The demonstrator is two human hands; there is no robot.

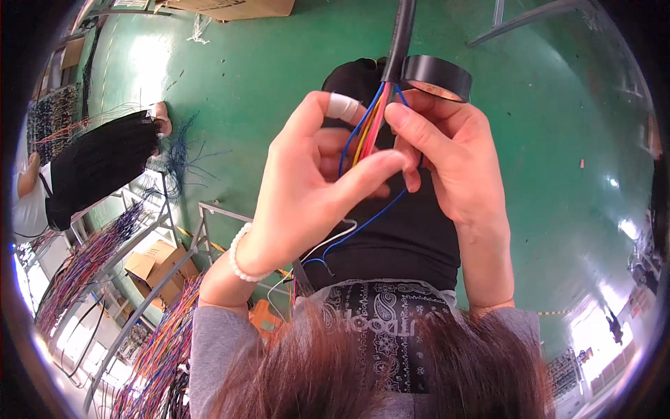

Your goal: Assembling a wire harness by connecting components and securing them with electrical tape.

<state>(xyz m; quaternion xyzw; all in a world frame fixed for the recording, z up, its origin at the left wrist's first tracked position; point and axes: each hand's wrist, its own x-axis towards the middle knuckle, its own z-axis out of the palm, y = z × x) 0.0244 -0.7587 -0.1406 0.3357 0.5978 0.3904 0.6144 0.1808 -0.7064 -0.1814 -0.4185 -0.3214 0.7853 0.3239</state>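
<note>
A thick black cable comes down from the top edge, and blue, yellow and pink wires fan out of its cut sheath. My left hand, with white tape round a finger and a beaded bracelet, curls its fingers round these wires, the thumb across their lower part. My right hand is closed just beside the sheath end, on a blue wire whose tail hangs below. A roll of black tape sits against the right fingers, next to the cable; how it is held is partly hidden.
Bundles of coloured wires hang on metal frames at the lower left, near an open cardboard box. Another person in black is at the far left. A carton lies on the green floor at the top.
</note>
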